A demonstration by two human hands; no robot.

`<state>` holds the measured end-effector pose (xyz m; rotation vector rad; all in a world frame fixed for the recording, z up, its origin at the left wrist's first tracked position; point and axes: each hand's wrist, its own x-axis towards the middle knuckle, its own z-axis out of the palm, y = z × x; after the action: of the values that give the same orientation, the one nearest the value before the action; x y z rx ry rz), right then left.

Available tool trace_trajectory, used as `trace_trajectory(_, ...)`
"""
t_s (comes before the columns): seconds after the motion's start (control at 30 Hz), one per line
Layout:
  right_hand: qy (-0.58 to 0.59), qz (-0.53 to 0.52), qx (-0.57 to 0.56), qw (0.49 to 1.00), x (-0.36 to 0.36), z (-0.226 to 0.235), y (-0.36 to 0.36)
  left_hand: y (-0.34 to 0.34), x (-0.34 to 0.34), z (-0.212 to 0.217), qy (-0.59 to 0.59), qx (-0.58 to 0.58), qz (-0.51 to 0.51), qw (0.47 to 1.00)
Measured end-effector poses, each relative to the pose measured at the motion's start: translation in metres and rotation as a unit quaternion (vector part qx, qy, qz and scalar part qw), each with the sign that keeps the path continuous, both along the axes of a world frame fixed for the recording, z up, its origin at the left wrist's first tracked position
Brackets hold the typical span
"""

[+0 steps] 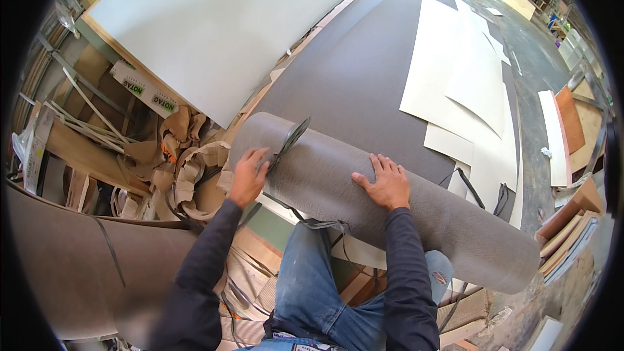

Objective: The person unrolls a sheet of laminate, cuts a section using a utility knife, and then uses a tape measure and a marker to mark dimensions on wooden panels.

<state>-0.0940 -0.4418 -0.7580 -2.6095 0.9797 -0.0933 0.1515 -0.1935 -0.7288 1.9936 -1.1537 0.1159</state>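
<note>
two hands on grey roll

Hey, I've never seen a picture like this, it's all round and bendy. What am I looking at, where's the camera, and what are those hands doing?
There is no machine here: the camera sits on a person's head and looks down, and its wide lens bends straight edges. The two arms in dark sleeves coming up from the bottom are that person's own.

The left hand grips a dark strap that loops up off a big grey roll of sheet material. The right hand lies flat on top of the roll, holding nothing.

Beyond the roll, grey sheet lies spread out flat, with pale sheets on it. A large white board lies at upper left, and torn brown paper scraps are piled on the left.
</note>
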Motion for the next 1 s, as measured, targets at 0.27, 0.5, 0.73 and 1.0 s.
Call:
trace_trajectory(0.27, -0.004, -0.002, -0.023, 1.000, 0.001, -0.003, 0.003, -0.019, 0.046, -0.040, 0.016, 0.149, -0.049, 0.987)
trace_trajectory(0.5, -0.003, -0.003, -0.016, 1.000, -0.003, -0.004, 0.004, -0.026, 0.088, 0.010, 0.087, 0.394, -0.240, 0.883)
trace_trajectory(0.73, -0.003, -0.006, -0.012, 1.000, 0.003, 0.001, 0.006, 0.065, 0.045, 0.052, 0.584, 0.069, -0.256, 0.767)
trace_trajectory(1.0, -0.015, 0.000, -0.021, 1.000, 0.006, -0.001, -0.003, 0.100, -0.020, 0.131, 0.544, -0.388, -0.139, 0.731)
